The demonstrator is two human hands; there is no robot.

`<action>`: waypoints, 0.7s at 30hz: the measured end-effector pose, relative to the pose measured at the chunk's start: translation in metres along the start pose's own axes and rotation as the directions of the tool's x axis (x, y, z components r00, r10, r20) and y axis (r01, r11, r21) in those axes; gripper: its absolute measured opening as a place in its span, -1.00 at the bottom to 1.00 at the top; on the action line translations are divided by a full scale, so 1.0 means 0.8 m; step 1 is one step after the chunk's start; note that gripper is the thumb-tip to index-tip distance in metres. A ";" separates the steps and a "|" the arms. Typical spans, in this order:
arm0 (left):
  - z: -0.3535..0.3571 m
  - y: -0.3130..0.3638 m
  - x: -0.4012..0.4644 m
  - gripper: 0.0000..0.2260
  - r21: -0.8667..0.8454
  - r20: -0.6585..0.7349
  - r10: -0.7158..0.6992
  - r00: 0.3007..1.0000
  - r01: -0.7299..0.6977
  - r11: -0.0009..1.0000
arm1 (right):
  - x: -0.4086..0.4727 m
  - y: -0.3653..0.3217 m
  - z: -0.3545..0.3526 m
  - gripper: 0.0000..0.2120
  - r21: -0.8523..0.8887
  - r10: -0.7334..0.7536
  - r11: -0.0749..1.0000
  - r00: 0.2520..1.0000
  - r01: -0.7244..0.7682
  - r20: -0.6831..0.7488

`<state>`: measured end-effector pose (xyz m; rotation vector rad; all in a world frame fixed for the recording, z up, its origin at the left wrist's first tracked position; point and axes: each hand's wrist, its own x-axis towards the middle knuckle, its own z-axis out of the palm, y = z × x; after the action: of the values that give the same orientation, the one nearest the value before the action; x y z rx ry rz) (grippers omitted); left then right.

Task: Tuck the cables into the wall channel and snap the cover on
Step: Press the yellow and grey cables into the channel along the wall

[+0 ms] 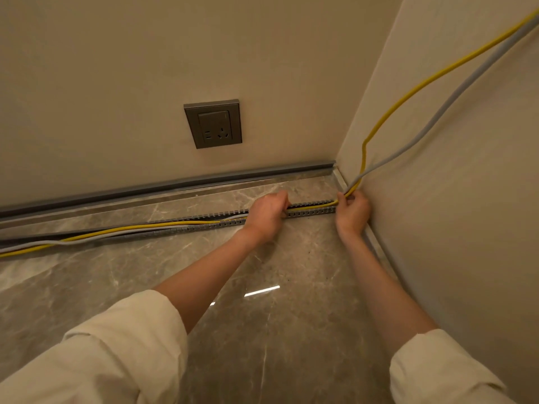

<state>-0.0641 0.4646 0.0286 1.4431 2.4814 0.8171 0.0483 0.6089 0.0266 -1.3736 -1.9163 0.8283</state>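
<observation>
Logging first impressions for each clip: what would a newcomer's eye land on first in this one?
Probably the yellow cable, which drops down the right wall beside a grey cable into the corner, then runs left along the slotted channel lying on the marble floor. Next, the two hands at that channel: the left hand on it mid-run, the right hand gripping the cables at the corner. A grey socket stands out on the back wall.

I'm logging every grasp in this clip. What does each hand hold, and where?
Right hand grips the yellow cable and grey cable at the corner bend; left hand curls on the slotted channel, its grip hidden.
</observation>
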 end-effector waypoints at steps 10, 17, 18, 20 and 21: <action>0.002 -0.010 -0.010 -0.76 -0.292 -0.065 -0.164 0.984 0.138 0.946 | -0.038 -0.004 -0.007 -0.78 0.131 -0.003 0.991 0.993 0.018 -0.119; -0.032 -0.048 -0.039 -0.66 -0.138 -0.138 -0.206 0.969 0.187 0.973 | -0.079 -0.018 -0.004 -0.88 0.035 -0.177 0.983 0.984 0.178 -0.031; -0.040 -0.057 -0.048 -0.66 -0.121 -0.145 -0.200 0.969 0.183 0.976 | -0.086 -0.022 -0.001 -0.88 0.033 -0.206 0.978 0.978 0.207 -0.013; -0.057 -0.079 -0.069 -0.67 -0.093 -0.157 -0.188 0.969 0.175 0.980 | -0.100 -0.030 0.006 -0.88 0.021 -0.256 0.967 0.966 0.256 0.035; -0.065 -0.089 -0.078 -0.68 -0.083 -0.168 -0.189 0.968 0.177 0.981 | -0.106 -0.034 0.009 -0.88 0.012 -0.281 0.960 0.958 0.281 0.058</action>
<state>-0.1057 0.3649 0.0262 1.1439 2.6366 1.0180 0.0491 0.5196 0.0320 -1.0506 -2.0922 0.7381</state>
